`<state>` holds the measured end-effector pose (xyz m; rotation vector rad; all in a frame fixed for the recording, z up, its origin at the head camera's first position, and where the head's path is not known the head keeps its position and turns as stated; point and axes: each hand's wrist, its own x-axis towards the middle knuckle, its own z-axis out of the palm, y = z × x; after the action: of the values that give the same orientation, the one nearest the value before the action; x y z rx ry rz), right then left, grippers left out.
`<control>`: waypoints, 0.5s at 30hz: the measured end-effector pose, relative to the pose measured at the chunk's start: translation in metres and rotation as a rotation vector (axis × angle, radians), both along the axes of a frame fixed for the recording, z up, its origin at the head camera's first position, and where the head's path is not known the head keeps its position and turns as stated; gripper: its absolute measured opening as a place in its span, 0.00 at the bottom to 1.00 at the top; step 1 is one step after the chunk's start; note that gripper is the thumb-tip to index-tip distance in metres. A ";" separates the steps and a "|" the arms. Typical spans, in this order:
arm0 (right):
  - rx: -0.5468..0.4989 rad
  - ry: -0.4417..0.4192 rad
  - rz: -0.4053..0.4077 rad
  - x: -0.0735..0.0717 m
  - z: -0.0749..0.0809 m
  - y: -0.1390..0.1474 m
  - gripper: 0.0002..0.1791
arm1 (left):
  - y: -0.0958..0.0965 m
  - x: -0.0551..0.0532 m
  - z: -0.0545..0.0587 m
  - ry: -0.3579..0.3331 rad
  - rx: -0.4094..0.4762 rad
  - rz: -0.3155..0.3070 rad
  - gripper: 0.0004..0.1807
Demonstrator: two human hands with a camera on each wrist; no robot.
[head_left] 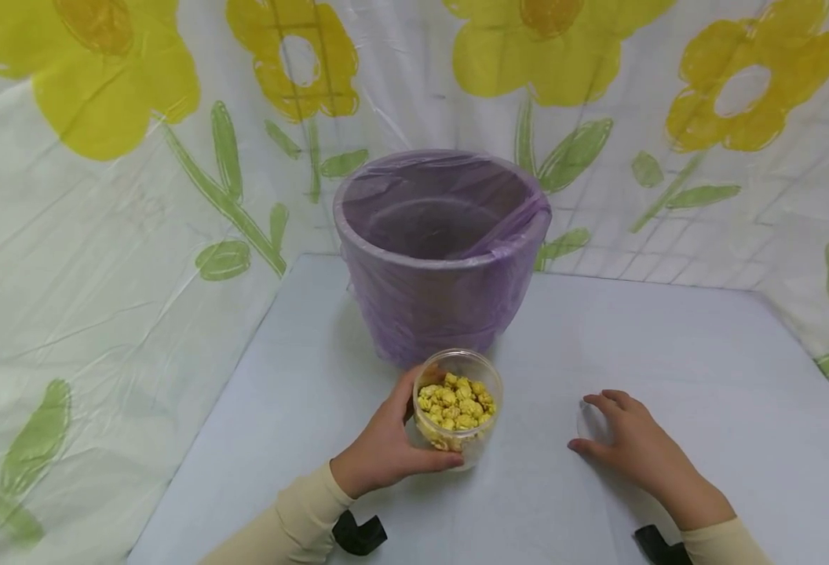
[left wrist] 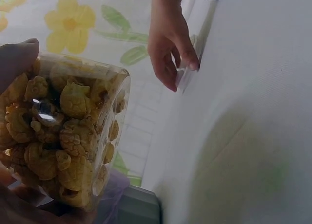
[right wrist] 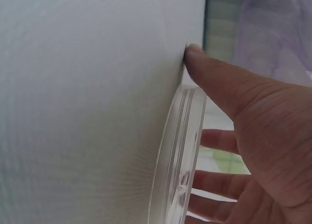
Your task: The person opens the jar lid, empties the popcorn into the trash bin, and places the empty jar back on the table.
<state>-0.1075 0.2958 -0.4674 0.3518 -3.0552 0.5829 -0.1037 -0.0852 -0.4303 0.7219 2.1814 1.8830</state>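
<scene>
My left hand grips a clear plastic jar of yellow popcorn, its thumb across the near side and its fingers behind. The jar has no lid on and tips slightly toward me, above the table in front of the bin. To the right, my right hand is low at the table around a clear round lid. The right wrist view has the lid at the table surface, the thumb apart from its edge and the fingers spread behind it.
A bin lined with a purple plastic bag stands at the back middle of the white table. Behind and to the sides hangs a sheet printed with yellow flowers. Black straps show by both wrists.
</scene>
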 end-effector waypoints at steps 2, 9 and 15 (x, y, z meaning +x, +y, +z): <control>0.011 0.022 0.007 -0.001 0.002 0.000 0.47 | 0.000 0.000 0.000 -0.001 -0.002 -0.007 0.60; 0.009 0.124 0.031 -0.010 0.025 -0.005 0.41 | 0.003 0.003 -0.003 -0.048 -0.007 -0.020 0.60; -0.076 0.242 0.067 -0.026 0.064 -0.016 0.24 | 0.001 0.007 -0.005 -0.069 -0.014 -0.040 0.59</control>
<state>-0.1338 0.2803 -0.4035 0.4855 -2.7921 0.6078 -0.0969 -0.0843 -0.4349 0.6827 2.1207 1.8426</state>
